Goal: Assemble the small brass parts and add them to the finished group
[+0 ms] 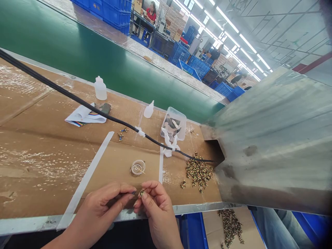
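Note:
Near the front edge of the cardboard-covered bench (109, 169), my two hands work close together. My left hand (103, 204) pinches a tiny dark blue piece (134, 192) between thumb and forefinger. In my right hand (158, 207), a small brass-and-black part (141, 193) is gripped between thumb and fingertips. The two pieces are a small gap apart, and their exact kind is too small to make out. Just beyond the fingers stands a round clear dish (137, 168) with a thin stick leaning in it.
A heap of small brass-and-black parts (198, 171) lies right, beside a metal housing (264, 148). Black cable (77, 100) crosses the bench. Farther back are squeeze bottles (100, 89), a plastic box (173, 122), a folded cloth (86, 114) and a green conveyor belt (103, 55). People sit beyond.

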A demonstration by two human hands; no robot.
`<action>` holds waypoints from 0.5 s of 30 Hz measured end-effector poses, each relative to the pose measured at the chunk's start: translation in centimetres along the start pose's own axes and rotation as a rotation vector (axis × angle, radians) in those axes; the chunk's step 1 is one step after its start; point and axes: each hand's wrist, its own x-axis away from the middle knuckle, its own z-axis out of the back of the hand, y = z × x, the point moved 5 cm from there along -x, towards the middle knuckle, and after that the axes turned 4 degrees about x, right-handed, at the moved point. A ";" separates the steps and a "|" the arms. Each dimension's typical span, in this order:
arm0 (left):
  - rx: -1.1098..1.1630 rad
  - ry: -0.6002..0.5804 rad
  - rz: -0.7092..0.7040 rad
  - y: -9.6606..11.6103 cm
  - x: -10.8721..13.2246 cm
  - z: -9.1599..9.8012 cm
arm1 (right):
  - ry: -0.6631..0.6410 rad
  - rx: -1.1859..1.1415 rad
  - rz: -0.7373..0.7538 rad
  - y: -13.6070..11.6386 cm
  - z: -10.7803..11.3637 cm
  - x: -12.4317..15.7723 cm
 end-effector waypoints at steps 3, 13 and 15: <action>-0.008 0.001 0.002 0.0 0.0 0.0 | -0.003 0.003 -0.018 -0.1 -0.1 0.1; -0.018 -0.001 -0.004 0.2 -0.1 0.0 | 0.022 0.011 -0.005 -0.3 0.2 0.1; -0.016 -0.011 0.002 0.2 -0.1 0.0 | 0.020 0.024 -0.023 -0.3 0.2 0.1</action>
